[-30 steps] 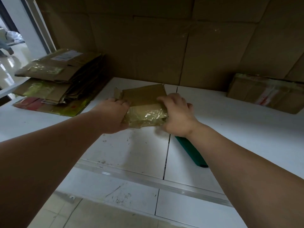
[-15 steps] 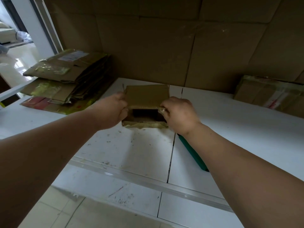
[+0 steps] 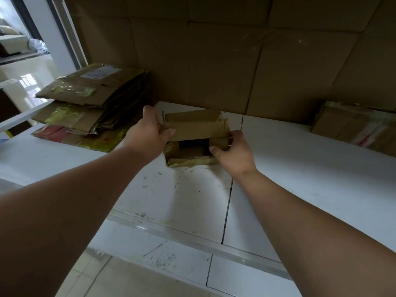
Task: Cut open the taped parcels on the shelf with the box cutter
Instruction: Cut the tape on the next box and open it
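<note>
Small parcel (image 3: 194, 138) in mid-shelf (image 3: 300, 159), right of flattened cartons (image 3: 85, 103); left hand (image 3: 147, 133) gripping raised flap, right hand (image 3: 233, 151) pinching right wall, probably prying it wider; cutter unseen

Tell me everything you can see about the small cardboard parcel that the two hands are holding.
The small parcel is brown corrugated cardboard with yellowish glossy tape along its near lower edge. It is open: its top flaps are lifted and a dark hollow shows beneath. It stands on the white shelf, near the cardboard back wall. The left hand grips its left flap end, and the right hand grips its right side. What is inside cannot be told.
</note>
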